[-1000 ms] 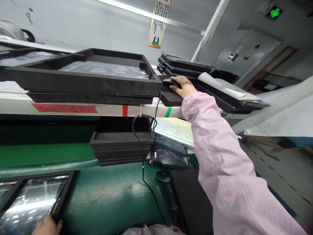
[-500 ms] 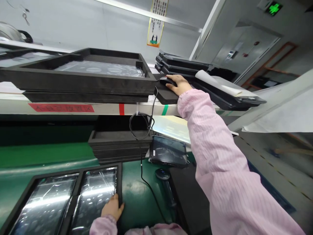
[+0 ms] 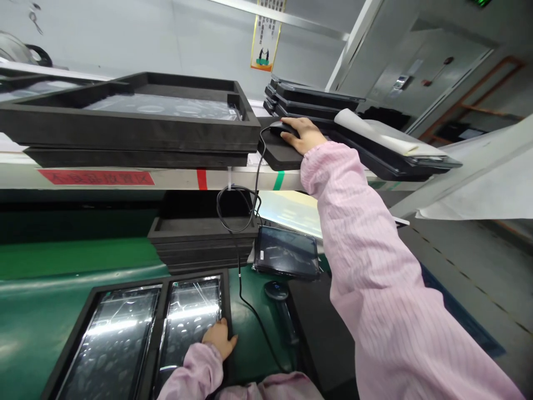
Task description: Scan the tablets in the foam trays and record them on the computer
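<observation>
A: Where is each hand lying?
B: Right hand [image 3: 303,135] is cupping the mouse [image 3: 283,128] on the far shelf; left hand [image 3: 219,337], flat and holding nothing, is pressing the near tray [image 3: 137,333], its long axis running left to right.

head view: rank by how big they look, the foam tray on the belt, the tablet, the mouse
1. foam tray, nearest the camera, so this is partly nearness
2. tablet
3. mouse, farthest up, mostly under the right hand
</observation>
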Demonstrator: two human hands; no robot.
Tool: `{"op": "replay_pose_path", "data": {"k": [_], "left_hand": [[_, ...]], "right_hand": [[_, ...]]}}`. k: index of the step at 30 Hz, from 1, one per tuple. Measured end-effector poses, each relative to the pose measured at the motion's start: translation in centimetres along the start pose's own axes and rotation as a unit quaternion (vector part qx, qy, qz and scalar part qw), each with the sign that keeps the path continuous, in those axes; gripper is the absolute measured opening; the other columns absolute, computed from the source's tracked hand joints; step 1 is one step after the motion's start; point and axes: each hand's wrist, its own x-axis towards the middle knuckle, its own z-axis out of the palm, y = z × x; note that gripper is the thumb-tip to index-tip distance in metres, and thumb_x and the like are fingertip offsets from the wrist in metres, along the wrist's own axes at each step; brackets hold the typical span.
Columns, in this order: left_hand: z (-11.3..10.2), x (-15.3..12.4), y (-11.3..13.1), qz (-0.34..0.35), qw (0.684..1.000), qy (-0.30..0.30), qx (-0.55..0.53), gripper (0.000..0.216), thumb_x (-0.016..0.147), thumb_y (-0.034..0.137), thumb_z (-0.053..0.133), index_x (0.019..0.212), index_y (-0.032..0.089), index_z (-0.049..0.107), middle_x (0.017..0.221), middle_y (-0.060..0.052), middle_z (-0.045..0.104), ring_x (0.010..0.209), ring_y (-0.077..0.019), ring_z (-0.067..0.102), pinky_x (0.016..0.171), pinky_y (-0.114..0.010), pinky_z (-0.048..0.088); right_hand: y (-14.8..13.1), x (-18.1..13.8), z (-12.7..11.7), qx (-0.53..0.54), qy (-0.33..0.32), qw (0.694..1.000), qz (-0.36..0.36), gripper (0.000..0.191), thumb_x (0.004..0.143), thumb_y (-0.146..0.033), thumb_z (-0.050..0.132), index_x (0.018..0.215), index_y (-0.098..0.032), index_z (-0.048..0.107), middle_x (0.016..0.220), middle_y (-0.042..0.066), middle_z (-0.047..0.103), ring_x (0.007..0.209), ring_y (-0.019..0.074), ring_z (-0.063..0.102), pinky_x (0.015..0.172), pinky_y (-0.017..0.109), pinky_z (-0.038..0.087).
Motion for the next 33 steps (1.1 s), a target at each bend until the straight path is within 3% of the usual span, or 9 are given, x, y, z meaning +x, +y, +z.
{"op": "replay_pose_path", "data": {"k": [10,17,23,26,28,30,33], "left_hand": [[0.9,1.4,1.8,0.023,1.0,-0.007,0.007,0.051,0.078,0.034,0.054,0.119,0.003,0.051,0.121,-0.025,0.061,0.11,-0.0354,0.061,0.095,-0.044,0.047],[1.5,1.1,0.5,0.051,0.998,0.007,-0.018,0.036,0.084,0.037,0.051,0.109,0.012,0.054,0.108,-0.015,0.065,0.101,-0.0267,0.063,0.088,-0.035,0.048],[2.5,-0.1,-1.7,0.071,0.994,0.045,-0.066,0.028,0.089,0.024,0.043,0.113,0.014,0.054,0.107,-0.01,0.062,0.084,-0.0137,0.062,0.082,-0.023,0.049],[2.2,-1.2,-4.7,0.034,0.992,0.1,-0.064,0.04,0.091,0.024,0.036,0.124,0.007,0.05,0.12,-0.018,0.057,0.107,-0.0215,0.058,0.099,-0.031,0.043],[2.1,-2.2,-7.5,-0.022,0.982,0.184,-0.033,0.051,0.091,0.035,0.036,0.13,0.003,0.047,0.13,-0.024,0.051,0.122,-0.0317,0.049,0.108,-0.042,0.035],[2.5,-3.3,-10.4,-0.101,0.95,0.295,0.016,0.06,0.09,0.046,0.039,0.132,0.004,0.049,0.134,-0.024,0.048,0.126,-0.0385,0.043,0.109,-0.05,0.031],[4.0,-5.0,-13.9,-0.189,0.891,0.408,0.063,0.06,0.089,0.049,0.04,0.129,0.006,0.053,0.134,-0.023,0.049,0.123,-0.0373,0.045,0.108,-0.048,0.033]], "right_hand": [[-0.1,-0.1,-0.1,0.021,-0.009,1.0,0.007,0.051,0.086,-0.05,0.055,0.133,-0.029,0.053,0.133,0.006,0.052,0.125,0.0277,0.048,0.117,0.044,0.032],[0.3,0.0,0.2,0.034,0.002,0.999,-0.01,0.054,0.084,-0.057,0.056,0.129,-0.029,0.054,0.129,0.005,0.054,0.126,0.0288,0.046,0.118,0.046,0.03],[0.2,-0.1,0.3,0.016,0.005,1.0,0.005,0.048,0.087,-0.047,0.056,0.132,-0.029,0.053,0.133,0.005,0.052,0.125,0.027,0.049,0.117,0.043,0.032],[0.1,-0.1,0.3,0.013,0.006,1.0,0.003,0.048,0.087,-0.048,0.054,0.132,-0.033,0.051,0.135,0.003,0.051,0.125,0.0274,0.048,0.116,0.045,0.034],[-0.1,-0.2,0.2,0.015,0.01,1.0,0.007,0.051,0.086,-0.05,0.054,0.135,-0.034,0.048,0.138,0.002,0.049,0.127,0.0286,0.045,0.116,0.046,0.033],[-0.5,-0.4,0.1,0.014,0.019,1.0,0.02,0.057,0.086,-0.048,0.054,0.14,-0.029,0.044,0.143,0.006,0.044,0.13,0.0305,0.042,0.116,0.046,0.032],[-0.6,-0.5,-0.2,0.011,0.05,0.998,0.026,0.066,0.087,-0.05,0.05,0.144,-0.02,0.038,0.144,0.014,0.041,0.132,0.0349,0.038,0.117,0.048,0.03]]}}
